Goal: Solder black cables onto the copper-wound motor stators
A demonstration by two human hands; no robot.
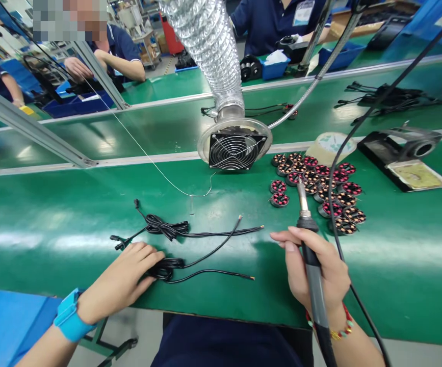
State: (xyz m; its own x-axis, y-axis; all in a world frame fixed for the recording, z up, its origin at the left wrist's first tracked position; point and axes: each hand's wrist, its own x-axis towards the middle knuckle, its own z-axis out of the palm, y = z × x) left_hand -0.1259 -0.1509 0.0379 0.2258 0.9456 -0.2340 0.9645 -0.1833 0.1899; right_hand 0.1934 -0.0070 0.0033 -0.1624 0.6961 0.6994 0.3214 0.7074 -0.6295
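My left hand (134, 270), with a blue band at the wrist, is closed over a coiled black cable (169, 267) lying on the table. The cable ends stretch right, with bare wire tips. Just beyond lies another bundled black cable (167, 227), its connectors to the left. In my right hand (314, 270) is a soldering iron (312, 260), gripped by its handle with the tip pointing away from me. Past that tip sits a cluster of small round motor stators (322, 183) with red or copper windings. Thin solder wire (159, 171) hangs down to the table's middle.
A fume extractor fan (234, 150) on a foil duct (216, 51) hangs low over the table's back. At the right stand a soldering iron holder with a yellow sponge (417, 176) and a tape roll (330, 148). The iron's cord crosses the right side. Co-workers sit opposite.
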